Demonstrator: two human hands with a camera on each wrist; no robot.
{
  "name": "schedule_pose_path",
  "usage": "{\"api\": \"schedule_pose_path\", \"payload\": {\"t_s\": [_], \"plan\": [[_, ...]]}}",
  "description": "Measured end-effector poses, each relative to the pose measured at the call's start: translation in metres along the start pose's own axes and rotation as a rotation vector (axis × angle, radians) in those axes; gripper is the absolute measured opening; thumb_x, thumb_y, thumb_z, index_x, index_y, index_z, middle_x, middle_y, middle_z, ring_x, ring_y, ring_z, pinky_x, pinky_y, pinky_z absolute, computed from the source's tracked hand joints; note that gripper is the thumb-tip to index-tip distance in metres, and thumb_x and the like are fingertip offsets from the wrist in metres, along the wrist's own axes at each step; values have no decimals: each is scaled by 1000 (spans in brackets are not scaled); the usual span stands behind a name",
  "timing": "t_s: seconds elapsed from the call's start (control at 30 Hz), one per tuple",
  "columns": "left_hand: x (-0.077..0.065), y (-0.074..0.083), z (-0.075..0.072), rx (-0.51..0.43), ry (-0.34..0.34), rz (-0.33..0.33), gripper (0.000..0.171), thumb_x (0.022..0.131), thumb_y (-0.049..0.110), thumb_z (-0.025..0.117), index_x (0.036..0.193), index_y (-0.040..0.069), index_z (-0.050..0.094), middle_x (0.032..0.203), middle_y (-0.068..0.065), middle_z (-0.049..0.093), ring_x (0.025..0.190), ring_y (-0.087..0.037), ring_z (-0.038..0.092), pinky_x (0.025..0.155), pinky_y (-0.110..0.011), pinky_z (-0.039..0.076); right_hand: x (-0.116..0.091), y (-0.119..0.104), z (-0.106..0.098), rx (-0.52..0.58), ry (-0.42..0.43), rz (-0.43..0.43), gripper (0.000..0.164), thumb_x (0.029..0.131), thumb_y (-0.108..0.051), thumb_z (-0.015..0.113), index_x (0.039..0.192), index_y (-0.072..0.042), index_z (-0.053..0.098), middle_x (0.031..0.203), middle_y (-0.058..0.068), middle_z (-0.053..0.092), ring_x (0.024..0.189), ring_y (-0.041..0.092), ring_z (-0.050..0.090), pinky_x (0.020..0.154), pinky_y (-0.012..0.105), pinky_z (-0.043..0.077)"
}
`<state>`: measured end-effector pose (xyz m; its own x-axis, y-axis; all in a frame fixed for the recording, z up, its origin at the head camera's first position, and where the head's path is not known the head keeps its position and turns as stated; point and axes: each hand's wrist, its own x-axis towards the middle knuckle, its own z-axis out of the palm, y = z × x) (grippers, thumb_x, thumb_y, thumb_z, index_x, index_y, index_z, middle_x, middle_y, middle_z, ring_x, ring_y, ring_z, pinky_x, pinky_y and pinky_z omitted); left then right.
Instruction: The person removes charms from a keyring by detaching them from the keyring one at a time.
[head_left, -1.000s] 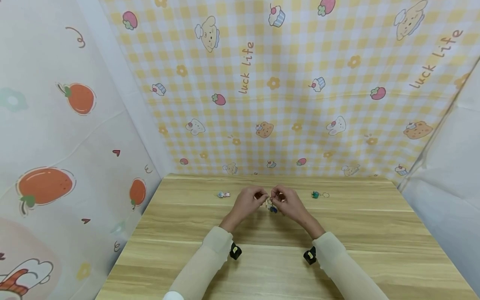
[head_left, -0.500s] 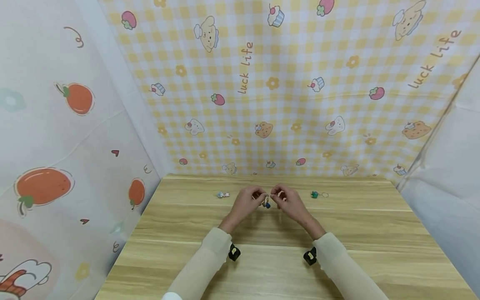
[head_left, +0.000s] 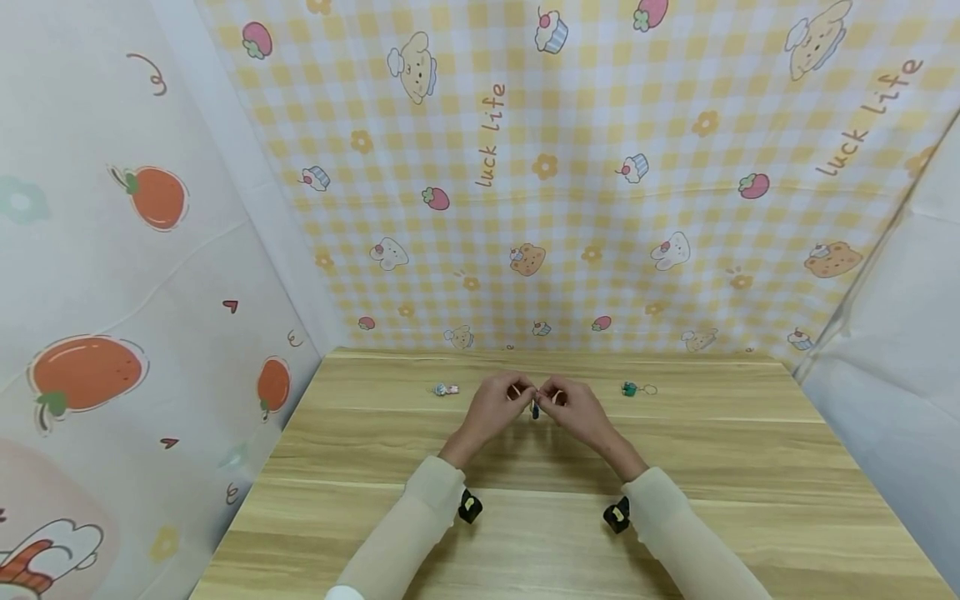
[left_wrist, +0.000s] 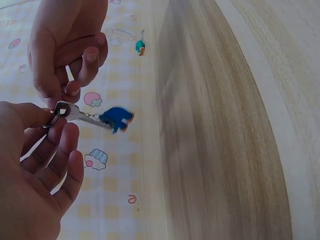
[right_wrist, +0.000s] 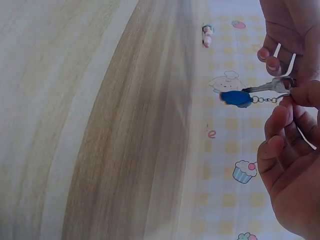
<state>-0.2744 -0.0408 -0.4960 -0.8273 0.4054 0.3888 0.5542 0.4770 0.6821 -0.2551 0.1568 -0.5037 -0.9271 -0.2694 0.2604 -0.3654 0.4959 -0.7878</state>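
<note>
In the head view my left hand (head_left: 495,404) and right hand (head_left: 573,410) meet over the table, fingertips together. The left wrist view shows my left thumb and forefinger pinching a thin metal key ring (left_wrist: 52,120) at the head of a silver key (left_wrist: 90,119). My right hand's thumb and forefinger pinch the same ring from the other side, as the right wrist view shows. From the ring a short chain (right_wrist: 264,100) leads to a blue figure charm (right_wrist: 235,97) with orange bits. Key and charm dangle below the fingers; fingertips partly cover the ring.
On the wooden table (head_left: 525,533) a small pink, white and blue figure (head_left: 447,389) lies left of the hands. A green charm with a ring (head_left: 630,389) lies to the right. A yellow checked cloth (head_left: 570,217) hangs behind the table's far edge.
Half a second ago the hands were slightly apart, with the key and charm hanging from the left. Now the right hand has moved left and its fingertips are at the ring again.
</note>
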Motion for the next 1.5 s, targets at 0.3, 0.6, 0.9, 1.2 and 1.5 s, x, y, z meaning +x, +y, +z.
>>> {"api": "schedule_pose_path", "payload": {"t_s": [0.3,0.6,0.9,1.2,1.5], "plan": [[0,0,2,4,-35,-29,8,102,14,71,100,10,78,98,-4,77,83,-11,68,75,-21,57,1,2,-1,-64,-5,-73,9,103,-13,70,96,-14,74,84,-2,72,70,16,60,60,24,49],[1,0,3,42,-29,-32,10,104,13,68,101,10,77,98,-3,77,86,-13,67,75,-22,55,1,5,-1,-37,10,-104,12,102,-9,70,92,-15,73,82,-3,69,68,11,57,60,24,48],[1,0,2,51,41,-34,9,104,12,68,102,8,76,93,-3,75,80,-10,66,72,-21,56,-2,13,-1,5,51,-163,8,101,-7,72,96,-13,74,89,1,71,65,5,54,58,24,49],[1,-1,2,19,42,-8,10,104,13,67,105,8,76,97,-4,76,83,-12,68,74,-22,58,-3,11,1,52,20,-101,6,105,-11,68,103,-7,73,94,5,71,62,6,55,53,25,49],[0,2,3,-13,9,-24,11,105,14,68,107,8,77,100,-5,76,83,-11,67,73,-22,57,-2,7,2,53,27,-60,9,105,-14,68,101,-7,73,90,5,71,57,7,53,50,25,46]]}}
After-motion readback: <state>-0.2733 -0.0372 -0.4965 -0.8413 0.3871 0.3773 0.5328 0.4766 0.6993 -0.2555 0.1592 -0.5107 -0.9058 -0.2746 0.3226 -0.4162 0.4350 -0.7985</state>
